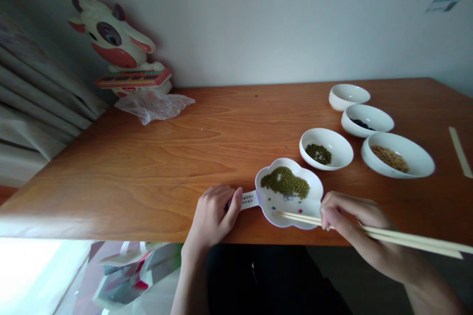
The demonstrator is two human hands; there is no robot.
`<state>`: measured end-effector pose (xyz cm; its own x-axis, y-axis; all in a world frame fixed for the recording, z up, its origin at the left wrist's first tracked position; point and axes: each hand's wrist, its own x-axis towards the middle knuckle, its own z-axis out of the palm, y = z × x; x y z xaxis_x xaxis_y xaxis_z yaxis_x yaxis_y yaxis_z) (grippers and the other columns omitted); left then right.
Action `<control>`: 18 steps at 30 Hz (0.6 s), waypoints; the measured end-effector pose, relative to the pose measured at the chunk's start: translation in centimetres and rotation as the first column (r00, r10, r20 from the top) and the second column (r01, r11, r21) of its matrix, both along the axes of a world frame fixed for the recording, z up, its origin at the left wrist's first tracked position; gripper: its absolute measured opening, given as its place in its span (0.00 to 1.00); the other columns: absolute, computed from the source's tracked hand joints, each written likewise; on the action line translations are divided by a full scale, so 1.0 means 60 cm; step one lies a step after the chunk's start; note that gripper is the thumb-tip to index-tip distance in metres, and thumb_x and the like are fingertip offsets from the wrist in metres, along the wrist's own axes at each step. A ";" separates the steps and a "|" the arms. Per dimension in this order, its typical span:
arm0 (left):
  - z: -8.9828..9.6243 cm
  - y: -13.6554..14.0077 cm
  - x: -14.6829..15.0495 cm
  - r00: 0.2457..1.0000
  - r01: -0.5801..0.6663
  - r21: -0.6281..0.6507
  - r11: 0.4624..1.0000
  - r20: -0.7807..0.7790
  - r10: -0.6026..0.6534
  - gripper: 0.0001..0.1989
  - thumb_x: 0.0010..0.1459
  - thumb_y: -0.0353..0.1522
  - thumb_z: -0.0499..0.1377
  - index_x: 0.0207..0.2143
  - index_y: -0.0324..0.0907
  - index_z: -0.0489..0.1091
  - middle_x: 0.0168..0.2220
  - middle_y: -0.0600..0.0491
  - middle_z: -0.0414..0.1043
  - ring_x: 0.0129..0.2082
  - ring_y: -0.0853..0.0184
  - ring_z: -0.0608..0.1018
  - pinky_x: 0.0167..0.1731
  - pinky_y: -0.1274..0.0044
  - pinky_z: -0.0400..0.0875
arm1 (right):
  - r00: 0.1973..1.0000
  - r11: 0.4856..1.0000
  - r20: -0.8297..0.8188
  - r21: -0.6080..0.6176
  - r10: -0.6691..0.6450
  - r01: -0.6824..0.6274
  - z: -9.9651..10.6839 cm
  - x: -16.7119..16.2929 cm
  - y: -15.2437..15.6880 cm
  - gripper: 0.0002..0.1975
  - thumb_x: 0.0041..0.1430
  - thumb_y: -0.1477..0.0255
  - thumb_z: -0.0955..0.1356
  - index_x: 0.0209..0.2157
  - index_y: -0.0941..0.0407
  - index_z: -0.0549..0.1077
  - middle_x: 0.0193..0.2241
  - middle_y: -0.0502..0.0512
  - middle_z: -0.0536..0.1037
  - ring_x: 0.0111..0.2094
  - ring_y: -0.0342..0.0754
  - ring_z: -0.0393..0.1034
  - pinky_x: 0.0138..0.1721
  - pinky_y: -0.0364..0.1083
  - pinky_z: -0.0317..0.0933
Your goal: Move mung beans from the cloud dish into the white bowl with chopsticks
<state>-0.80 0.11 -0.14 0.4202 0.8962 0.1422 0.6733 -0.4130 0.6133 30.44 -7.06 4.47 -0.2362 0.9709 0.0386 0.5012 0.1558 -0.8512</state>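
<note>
The left hand [214, 214] rested curled on the orange-brown wooden table [155, 167], its fingers closed over the short handle of the white flower-shaped plastic dish [288, 192], apparently to keep it from sliding. A heap of small green mung beans [285, 182] lay toward the dish's twelve o'clock side, leaving its near part bare. The right hand [347, 216], at the dish's four o'clock, pinched a pair of pale wooden chopsticks [369, 231], tips reaching over the near rim toward nine o'clock. At one to two o'clock of the dish stood four white round bowls: one with a few green beans [325, 148], one with tan grains [397, 161], one with dark bits [367, 120], one seemingly without contents [349, 96].
</note>
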 end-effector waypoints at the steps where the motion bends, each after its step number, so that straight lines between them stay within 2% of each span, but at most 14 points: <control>1: -0.001 0.000 0.000 1.000 -0.003 -0.001 1.000 0.003 0.003 0.20 0.73 0.37 0.48 0.26 0.42 0.59 0.26 0.54 0.67 0.28 0.67 0.67 0.34 0.73 0.57 | 0.999 1.000 -0.037 -0.019 0.005 -0.006 -0.003 0.002 0.000 0.15 0.73 0.63 0.62 0.32 0.52 0.71 0.29 0.51 0.73 0.32 0.47 0.70 0.35 0.45 0.62; 4: -0.003 -0.001 0.001 1.000 -0.010 -0.002 1.000 0.009 0.010 0.20 0.74 0.38 0.48 0.26 0.42 0.59 0.26 0.54 0.67 0.28 0.68 0.66 0.33 0.73 0.57 | 0.989 0.998 -0.146 -0.047 0.026 -0.034 -0.014 0.008 0.002 0.21 0.76 0.61 0.55 0.34 0.52 0.73 0.33 0.53 0.75 0.38 0.49 0.72 0.42 0.46 0.64; 6: -0.003 0.000 0.001 1.000 -0.014 0.003 1.000 0.008 0.014 0.21 0.74 0.38 0.48 0.25 0.42 0.59 0.26 0.54 0.66 0.28 0.68 0.66 0.33 0.73 0.57 | 0.982 0.999 -0.185 -0.015 0.040 -0.044 -0.017 0.008 0.005 0.22 0.76 0.60 0.54 0.36 0.51 0.74 0.35 0.53 0.76 0.40 0.50 0.72 0.43 0.47 0.64; 11: -0.002 0.000 0.000 1.000 -0.020 0.010 1.000 0.004 0.020 0.21 0.73 0.38 0.48 0.25 0.42 0.58 0.26 0.55 0.66 0.28 0.68 0.66 0.33 0.74 0.57 | 0.984 0.995 -0.167 0.091 0.062 -0.047 -0.016 -0.002 0.019 0.25 0.75 0.55 0.52 0.35 0.51 0.73 0.33 0.53 0.76 0.37 0.51 0.71 0.39 0.48 0.62; 14: -0.001 -0.001 0.000 1.000 -0.013 0.010 1.000 0.005 0.013 0.20 0.73 0.37 0.48 0.25 0.42 0.58 0.26 0.55 0.65 0.27 0.68 0.66 0.33 0.74 0.57 | 0.988 0.994 -0.130 0.085 0.081 -0.070 -0.018 -0.008 0.027 0.30 0.73 0.50 0.49 0.34 0.52 0.72 0.31 0.54 0.75 0.34 0.51 0.70 0.37 0.50 0.61; 18: 0.000 -0.002 0.001 1.000 -0.008 0.011 1.000 0.008 0.008 0.20 0.73 0.37 0.49 0.25 0.42 0.58 0.25 0.55 0.65 0.27 0.68 0.66 0.33 0.74 0.57 | 0.990 0.995 -0.118 0.071 0.074 -0.066 -0.026 -0.012 0.036 0.31 0.72 0.49 0.50 0.34 0.52 0.72 0.31 0.54 0.75 0.33 0.51 0.70 0.35 0.50 0.60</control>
<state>-0.72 0.01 -0.14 0.4120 0.8979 0.1553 0.6716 -0.4144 0.6142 29.75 -4.91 2.92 -0.2929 0.9465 0.1354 0.3818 0.2457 -0.8910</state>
